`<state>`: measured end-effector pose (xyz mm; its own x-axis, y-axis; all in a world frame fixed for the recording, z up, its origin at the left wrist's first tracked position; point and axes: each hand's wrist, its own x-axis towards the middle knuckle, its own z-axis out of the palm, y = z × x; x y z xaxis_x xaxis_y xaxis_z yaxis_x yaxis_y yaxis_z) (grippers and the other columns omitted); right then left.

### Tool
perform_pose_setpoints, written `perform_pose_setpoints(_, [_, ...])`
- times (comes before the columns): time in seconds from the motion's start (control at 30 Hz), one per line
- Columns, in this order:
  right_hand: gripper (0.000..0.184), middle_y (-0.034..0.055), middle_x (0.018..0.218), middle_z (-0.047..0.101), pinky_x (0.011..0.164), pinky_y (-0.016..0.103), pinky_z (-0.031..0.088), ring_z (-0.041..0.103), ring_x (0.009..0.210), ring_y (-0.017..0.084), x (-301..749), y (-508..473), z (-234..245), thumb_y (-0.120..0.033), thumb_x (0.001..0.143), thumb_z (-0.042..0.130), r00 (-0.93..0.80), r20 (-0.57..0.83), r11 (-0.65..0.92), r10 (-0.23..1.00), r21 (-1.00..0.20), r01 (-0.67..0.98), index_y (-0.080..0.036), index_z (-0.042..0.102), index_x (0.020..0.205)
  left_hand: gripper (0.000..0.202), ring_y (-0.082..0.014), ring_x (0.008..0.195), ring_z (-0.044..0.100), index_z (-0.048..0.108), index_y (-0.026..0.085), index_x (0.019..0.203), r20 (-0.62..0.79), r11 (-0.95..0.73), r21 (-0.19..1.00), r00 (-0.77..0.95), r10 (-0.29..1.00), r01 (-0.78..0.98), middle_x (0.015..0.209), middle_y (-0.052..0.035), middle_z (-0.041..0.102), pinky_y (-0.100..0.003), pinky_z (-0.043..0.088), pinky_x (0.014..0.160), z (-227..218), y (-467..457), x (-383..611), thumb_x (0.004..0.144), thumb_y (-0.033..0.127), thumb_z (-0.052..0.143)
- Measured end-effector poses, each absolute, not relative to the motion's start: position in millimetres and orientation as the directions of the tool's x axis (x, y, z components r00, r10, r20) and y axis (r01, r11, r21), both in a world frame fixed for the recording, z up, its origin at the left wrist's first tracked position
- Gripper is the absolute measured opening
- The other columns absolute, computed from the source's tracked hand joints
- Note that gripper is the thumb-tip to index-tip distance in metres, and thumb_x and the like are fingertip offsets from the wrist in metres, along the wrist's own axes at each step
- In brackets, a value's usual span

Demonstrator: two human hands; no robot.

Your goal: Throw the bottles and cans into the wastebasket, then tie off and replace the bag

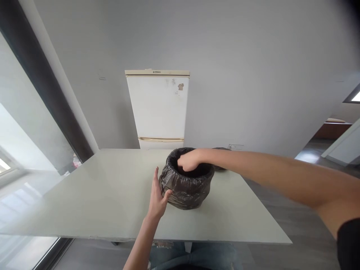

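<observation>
A round container lined with a black plastic bag (187, 189) stands on the pale table, the bag folded over its rim and hanging down crinkled around the outside. Against its left side rests my left hand (159, 197), thumb and fingers spread. My right hand (189, 160) reaches in from the right through the open mouth. Its fingers look curled down inside, near the left inner wall, and their tips are hidden. Whatever they may hold cannot be made out.
Behind the container, partly covered by my right forearm, lies more dark plastic (222, 149). The table (112, 195) has its front edge close to my legs. A white fridge (159, 107) stands beyond it against the grey wall. A window is on the left.
</observation>
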<state>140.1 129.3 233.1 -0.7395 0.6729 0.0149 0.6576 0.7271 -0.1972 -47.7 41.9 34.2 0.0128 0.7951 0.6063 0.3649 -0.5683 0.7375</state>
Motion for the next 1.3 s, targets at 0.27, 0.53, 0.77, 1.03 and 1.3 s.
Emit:
perform_pose_setpoints(0.27, [0.033,0.0063,0.121,0.074,0.105,0.04,0.052,0.068,0.114,0.025,228.0,72.5,229.7,-0.05,0.1,0.059,-0.321,0.563,0.638,0.761,-0.562,0.526,-0.024,0.072,0.116,0.121,-0.0419,0.16,0.019,0.004,0.028,0.17,0.587,-0.51,0.715,-0.015,0.809,0.477,0.174,-0.0188,0.018,-0.063,0.029,0.125,52.8,10.3,-23.7,0.082,0.065,0.079])
perform_pose_setpoints(0.53, [0.127,0.0111,0.173,0.026,0.126,0.052,0.032,0.026,0.159,0.038,281.8,85.0,97.1,-0.092,0.063,0.071,-0.29,0.361,0.409,0.886,-0.904,0.123,-0.032,0.028,0.166,0.119,-0.0427,0.156,0.032,0.017,0.024,0.167,0.408,-0.416,0.814,0.111,0.906,0.406,0.168,-0.0211,0.033,-0.06,0.033,0.124,24.7,61.4,-30.6,0.077,0.064,0.084])
perform_pose_setpoints(0.77, [0.131,0.0179,0.163,0.044,0.121,0.06,0.038,0.043,0.148,0.044,268.3,71.4,33.6,-0.06,0.054,0.099,-0.337,0.264,0.303,0.904,-0.95,0.068,-0.028,0.032,0.163,0.123,-0.0439,0.151,0.04,0.022,0.023,0.167,0.434,-0.472,0.84,0.193,0.88,0.267,0.164,-0.0207,0.04,-0.057,0.04,0.121,17.1,56.0,-52.4,0.072,0.067,0.087])
perform_pose_setpoints(1.03, [0.124,0.0201,0.151,0.055,0.118,0.059,0.042,0.052,0.141,0.041,237.3,79.2,14.9,-0.046,0.057,0.101,-0.256,0.266,0.296,0.929,-0.952,0.084,-0.024,0.035,0.159,0.088,-0.0434,0.125,0.064,0.056,0.021,0.145,0.316,-0.356,0.848,0.164,0.935,0.392,0.133,-0.0149,0.07,-0.059,0.056,0.102,6.2,70.3,-55.7,0.07,0.048,0.092])
perform_pose_setpoints(1.3, [0.127,0.0169,0.157,0.049,0.123,0.054,0.037,0.045,0.148,0.04,212.2,107.6,16.0,-0.052,0.059,0.098,-0.295,0.301,0.342,0.907,-0.934,0.099,-0.029,0.026,0.161,0.073,-0.0398,0.117,0.071,0.064,0.019,0.129,0.316,-0.363,0.854,0.181,0.931,0.372,0.123,-0.0112,0.076,-0.055,0.06,0.099,17.2,105.5,-80.4,0.069,0.052,0.09])
